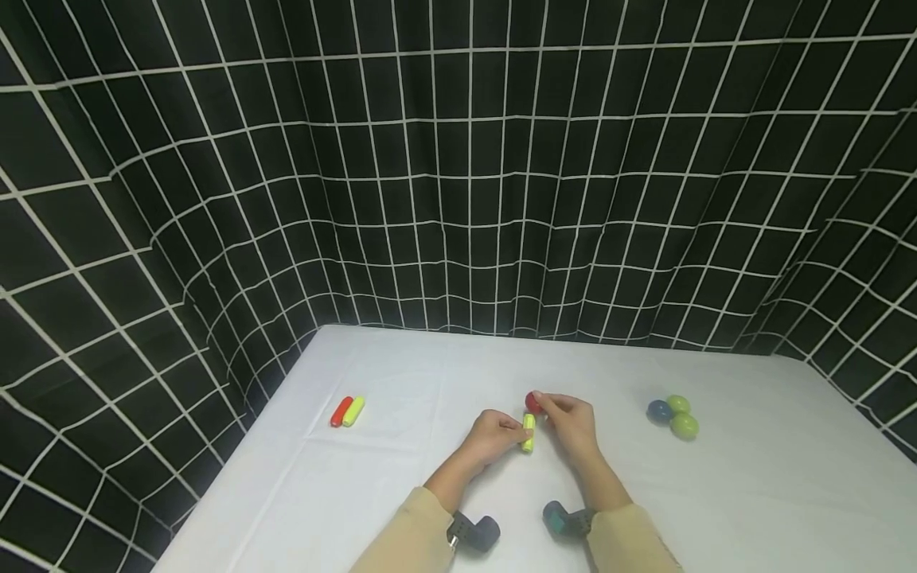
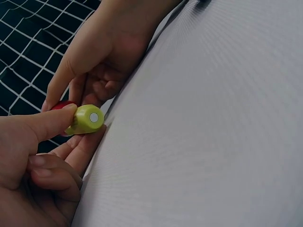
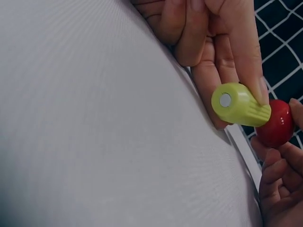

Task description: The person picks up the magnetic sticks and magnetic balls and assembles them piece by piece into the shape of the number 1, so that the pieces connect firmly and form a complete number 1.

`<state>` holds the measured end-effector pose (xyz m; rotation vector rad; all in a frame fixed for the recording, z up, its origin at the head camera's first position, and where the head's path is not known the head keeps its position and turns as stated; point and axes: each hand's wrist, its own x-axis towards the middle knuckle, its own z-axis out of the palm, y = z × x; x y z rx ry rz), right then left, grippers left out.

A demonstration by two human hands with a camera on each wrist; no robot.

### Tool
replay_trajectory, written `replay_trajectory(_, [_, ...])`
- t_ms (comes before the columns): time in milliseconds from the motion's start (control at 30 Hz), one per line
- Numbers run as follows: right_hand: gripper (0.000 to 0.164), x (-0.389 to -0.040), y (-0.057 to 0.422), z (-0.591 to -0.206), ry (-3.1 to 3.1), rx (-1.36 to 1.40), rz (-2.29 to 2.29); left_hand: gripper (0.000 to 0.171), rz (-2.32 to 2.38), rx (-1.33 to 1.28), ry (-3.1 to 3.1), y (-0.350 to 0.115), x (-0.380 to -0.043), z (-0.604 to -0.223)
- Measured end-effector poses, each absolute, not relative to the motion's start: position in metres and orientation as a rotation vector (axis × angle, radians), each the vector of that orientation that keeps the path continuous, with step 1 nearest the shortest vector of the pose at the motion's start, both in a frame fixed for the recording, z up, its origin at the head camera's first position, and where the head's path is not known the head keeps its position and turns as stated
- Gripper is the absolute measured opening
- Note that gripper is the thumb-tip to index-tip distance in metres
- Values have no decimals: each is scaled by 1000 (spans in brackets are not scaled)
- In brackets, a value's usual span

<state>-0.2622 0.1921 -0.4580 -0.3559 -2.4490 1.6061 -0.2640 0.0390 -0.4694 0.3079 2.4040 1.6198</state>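
Between thumb and fingers my left hand (image 1: 493,438) pinches a yellow-green ridged rod (image 1: 528,442). A round silvery disc, like a magnet, shows in the rod's near end (image 3: 225,100) in the right wrist view. My right hand (image 1: 573,423) pinches a glossy red ball (image 1: 532,403) at the rod's far end. Ball and rod meet end to end in the right wrist view, where the red ball (image 3: 277,124) sits just beyond the rod. From the left wrist side, most of the ball is hidden behind the rod (image 2: 88,119) and my left thumb.
To the left on the white-covered table (image 1: 372,493) lie a red rod (image 1: 341,411) and another yellow-green rod (image 1: 353,411), side by side. At the right, a blue ball (image 1: 660,411) and two green balls (image 1: 684,426) are grouped together. A black gridded curtain (image 1: 458,199) surrounds the table.
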Motion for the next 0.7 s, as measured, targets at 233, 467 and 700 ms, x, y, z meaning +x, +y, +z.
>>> replay_trajectory(233, [54,-266,191,-462,-2430,-338,1645,25,1611,309,2407,40,-262,-467])
replay_trajectory(467, [51,-267,192,-465,-2432,-251,1675,24,1621,317,2391,40,-261,-466])
replay_trajectory(700, [54,-265,192,-464,-2427,-247,1690,24,1615,322,2397,39,-260,-465])
